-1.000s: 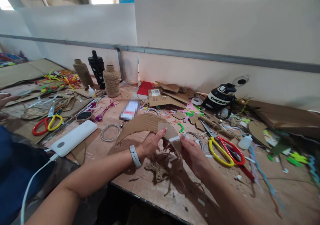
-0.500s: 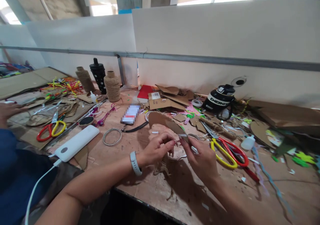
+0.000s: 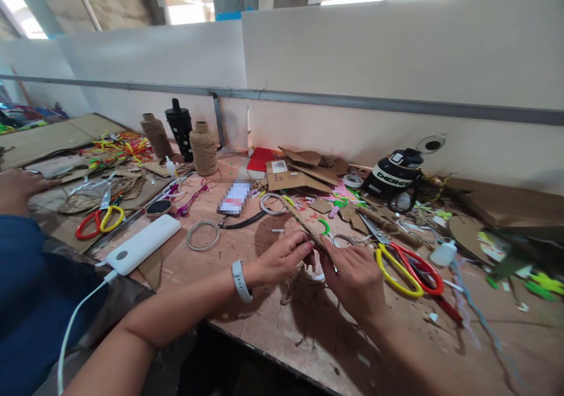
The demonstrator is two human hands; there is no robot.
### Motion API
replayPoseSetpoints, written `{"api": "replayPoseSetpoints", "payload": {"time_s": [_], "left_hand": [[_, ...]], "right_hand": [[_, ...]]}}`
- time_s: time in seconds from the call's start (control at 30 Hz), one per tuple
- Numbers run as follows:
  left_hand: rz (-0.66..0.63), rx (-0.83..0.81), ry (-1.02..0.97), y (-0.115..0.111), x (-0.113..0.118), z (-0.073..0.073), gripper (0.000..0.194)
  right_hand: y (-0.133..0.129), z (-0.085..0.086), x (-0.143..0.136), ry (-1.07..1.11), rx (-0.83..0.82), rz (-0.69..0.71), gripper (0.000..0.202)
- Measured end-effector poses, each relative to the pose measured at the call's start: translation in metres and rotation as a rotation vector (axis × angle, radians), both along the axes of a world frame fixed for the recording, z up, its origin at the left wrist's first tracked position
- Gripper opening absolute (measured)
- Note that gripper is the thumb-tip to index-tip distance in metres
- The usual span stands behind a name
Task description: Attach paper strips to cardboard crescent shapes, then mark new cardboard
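Blue cloth (image 3: 26,290) covers a co-worker on our left, whose hand (image 3: 24,189) is over the bench (image 3: 259,319). Next come red-and-yellow scissors (image 3: 104,207), a white device (image 3: 143,246) with a cable, a metal ring (image 3: 202,249) and a phone (image 3: 235,199); a twine spool (image 3: 204,152) stands toward the bench's far edge. Nearer the bench's front edge, our left grip (image 3: 279,262) has thumb and fingertips drawn together beside a cardboard piece (image 3: 304,222); we cannot tell whether they pinch anything. We see that piece almost edge-on, slanting away to the left from our right grip (image 3: 359,272), which is closed on its near end between thumb and fingers. Some twine (image 3: 288,291) lies below our hands. Farther right, a second pair of scissors (image 3: 382,242) rests near our right grip, and a black bottle (image 3: 392,175) stands by the bench's far edge.
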State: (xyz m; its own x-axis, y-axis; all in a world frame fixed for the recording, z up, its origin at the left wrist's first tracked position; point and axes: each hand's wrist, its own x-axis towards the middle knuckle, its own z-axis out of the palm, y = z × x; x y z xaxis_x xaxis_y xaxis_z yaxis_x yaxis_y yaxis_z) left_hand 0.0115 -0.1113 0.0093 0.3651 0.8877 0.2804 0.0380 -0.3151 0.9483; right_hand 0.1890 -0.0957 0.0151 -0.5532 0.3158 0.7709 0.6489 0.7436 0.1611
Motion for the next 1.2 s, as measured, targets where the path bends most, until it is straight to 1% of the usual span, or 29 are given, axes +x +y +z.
{"api": "replayPoseSetpoints", "payload": {"time_s": [0.13, 0.43, 0.77, 0.93, 1.07, 1.2], "left_hand": [[-0.017, -0.023, -0.005, -0.0021, 0.0011, 0.0011, 0.034], [-0.031, -0.013, -0.029, -0.0015, 0.0022, -0.0018, 0.031], [-0.032, -0.035, -0.036, -0.0054, 0.0026, 0.0061, 0.037], [-0.004, -0.009, -0.005, -0.0036, 0.0030, 0.0030, 0.036], [-0.014, -0.019, -0.015, -0.0023, 0.0034, 0.0002, 0.034], [-0.013, -0.014, -0.011, -0.0029, 0.0032, 0.0004, 0.031]], "right_hand": [[-0.0007, 0.0015, 0.0004, -0.011, -0.001, -0.006, 0.021], [-0.0020, 0.0015, 0.0001, -0.004, -0.019, 0.011, 0.022], [-0.0024, 0.0011, 0.0002, -0.003, -0.032, 0.019, 0.023], [-0.0019, 0.0007, -0.0002, 0.009, -0.023, 0.020, 0.023], [-0.0026, 0.0019, -0.0006, 0.009, -0.027, 0.025, 0.020], [-0.0028, 0.0020, 0.0001, 0.010, -0.044, 0.026, 0.020]]}}
